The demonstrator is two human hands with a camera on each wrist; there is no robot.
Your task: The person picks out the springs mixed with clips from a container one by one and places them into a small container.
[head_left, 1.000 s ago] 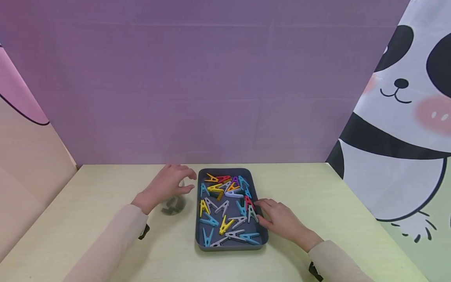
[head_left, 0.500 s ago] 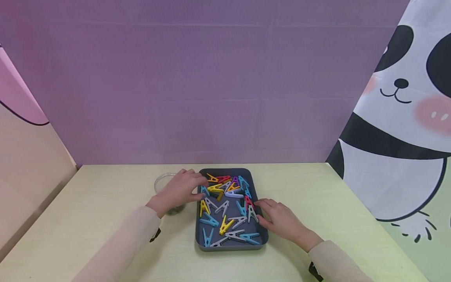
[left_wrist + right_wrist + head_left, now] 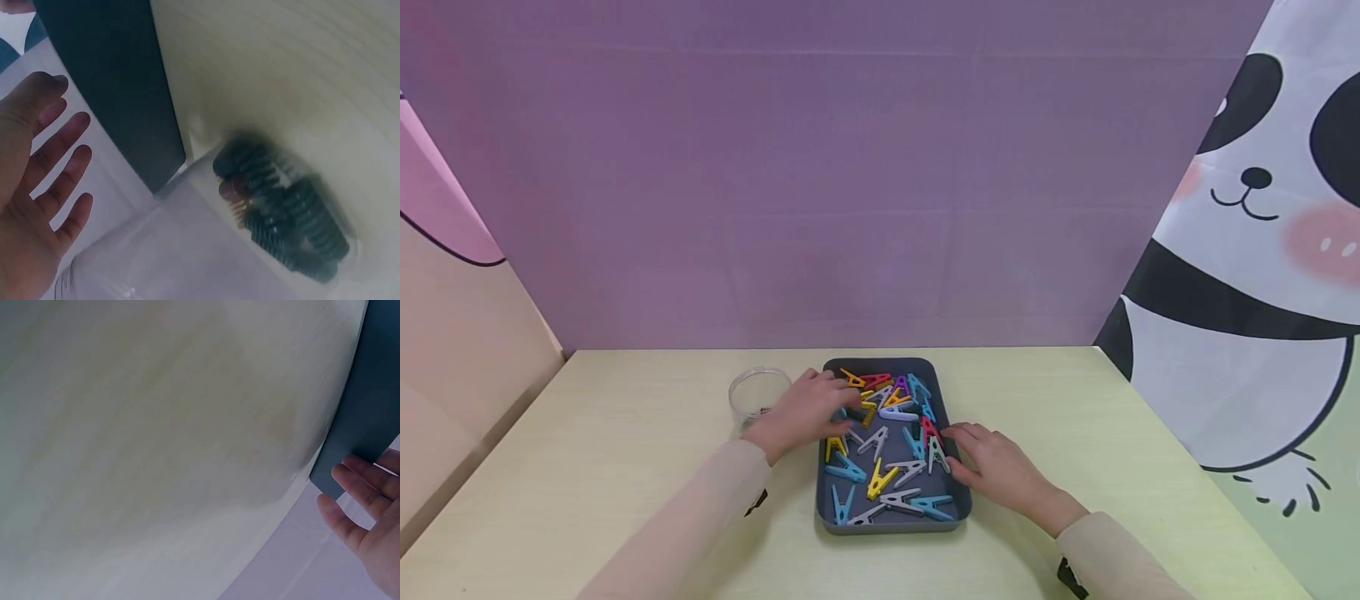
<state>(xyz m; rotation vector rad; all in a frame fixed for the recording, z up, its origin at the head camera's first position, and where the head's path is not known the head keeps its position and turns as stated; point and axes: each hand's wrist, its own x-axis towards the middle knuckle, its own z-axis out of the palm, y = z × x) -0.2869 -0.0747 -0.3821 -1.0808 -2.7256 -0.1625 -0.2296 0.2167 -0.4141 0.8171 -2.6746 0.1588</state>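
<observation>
A dark grey tray (image 3: 892, 528) on the table holds many plastic clothespins, among them a yellow clothespin (image 3: 882, 480) and a blue clothespin (image 3: 847, 468). My left hand (image 3: 808, 410) is over the tray's left side, its fingers relaxed above the pins in the upper left. In the left wrist view the left hand (image 3: 44, 169) has its fingers apart, and no object shows between them. My right hand (image 3: 1003, 471) touches the tray's right rim with loosely extended fingers. In the right wrist view the right hand (image 3: 372, 512) lies along the tray's outer wall (image 3: 369, 406).
A clear round jar (image 3: 758, 385) stands left of the tray, partly behind my left hand. Dark ridged pieces (image 3: 281, 212) lie in its bottom. The pale wooden table (image 3: 1060, 400) ends at a purple backdrop (image 3: 850, 183).
My left hand has moved right, from over the jar to over the tray's upper left. The jar's rim has come into sight. My right hand stays at the tray's edge.
</observation>
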